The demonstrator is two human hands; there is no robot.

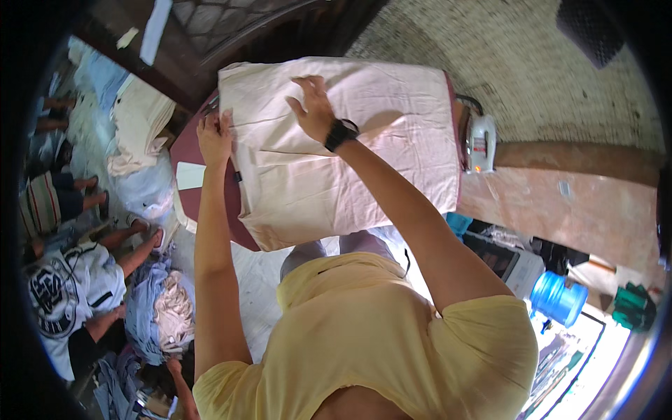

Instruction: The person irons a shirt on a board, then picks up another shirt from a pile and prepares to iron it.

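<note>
A pale pink-cream cloth (350, 161) with creases lies spread over a maroon-covered ironing board (241, 227). My right hand (316, 112), with a black watch on its wrist, is over the far part of the cloth; its fingers are spread and nothing is in them. At the cloth's left edge is my left hand (215, 140), its fingers apart and slightly bent, next to the bare maroon strip. Whether its fingertips touch the cloth is unclear. Near it, a pale flat card (190, 176) rests on the board. A white iron (481, 144) stands beyond the board's right end.
Folded cream cloths (140, 115) are stacked at the left, above plastic-wrapped bundles (147, 185). Other people sit low at the left, near a heap of blue and cream fabric (171, 308). A brown ledge (560, 189) runs right, with a blue water jug (558, 299) nearer me.
</note>
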